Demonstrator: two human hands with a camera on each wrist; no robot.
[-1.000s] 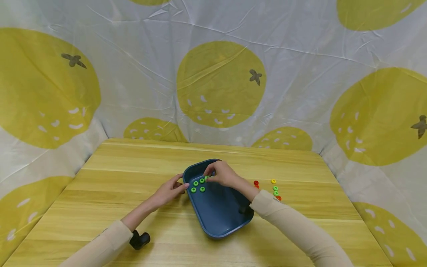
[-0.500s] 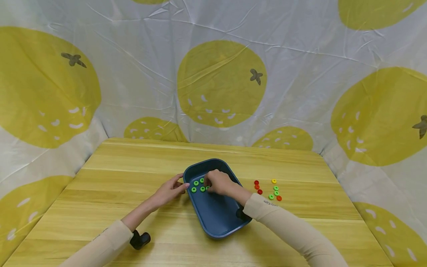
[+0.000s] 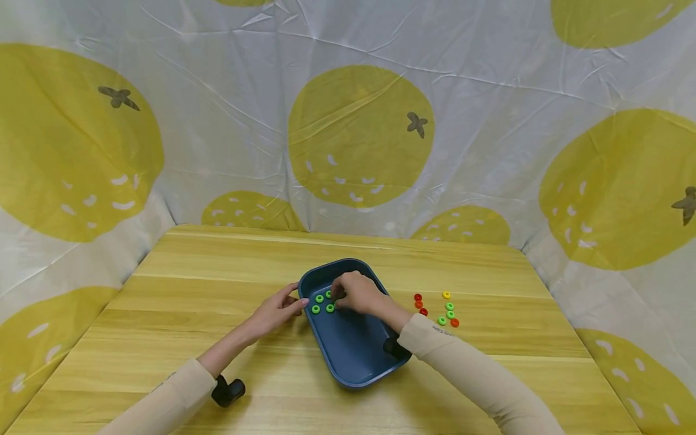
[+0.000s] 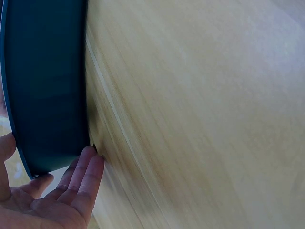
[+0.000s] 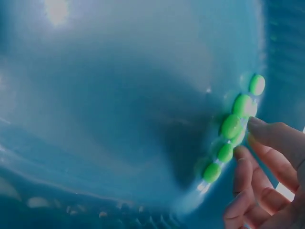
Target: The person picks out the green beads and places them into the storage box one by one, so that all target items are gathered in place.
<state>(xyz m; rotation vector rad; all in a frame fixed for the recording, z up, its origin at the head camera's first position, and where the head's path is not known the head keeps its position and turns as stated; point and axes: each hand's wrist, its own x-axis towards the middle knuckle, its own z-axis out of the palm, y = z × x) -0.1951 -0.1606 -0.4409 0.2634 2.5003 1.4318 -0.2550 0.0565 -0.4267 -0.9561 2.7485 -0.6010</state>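
A deep blue tray (image 3: 353, 353) stands on the wooden table, its near end angled to the right. My left hand (image 3: 274, 311) holds the tray's left wall near the far corner, thumb over the rim and fingers along the outside, as the left wrist view shows. Inside, several small green rings (image 3: 316, 309) lie in a cluster at the far left. My right hand (image 3: 359, 294) reaches into the tray beside them. In the right wrist view its thumb and index finger pinch a green ring (image 5: 239, 138) in the row; the head view hides this one behind the fingers.
To the right of the tray lie loose rings on the table (image 3: 500, 344): red rings (image 3: 418, 297), a yellow ring (image 3: 446, 295), green rings (image 3: 449, 307) and an orange ring (image 3: 454, 323). A patterned cloth (image 3: 478, 121) hangs behind the table.
My right hand comes towards me inside the tray, then shifts slightly back; a green ring seen by its fingertips is now hidden. The left hand and tray stay put.
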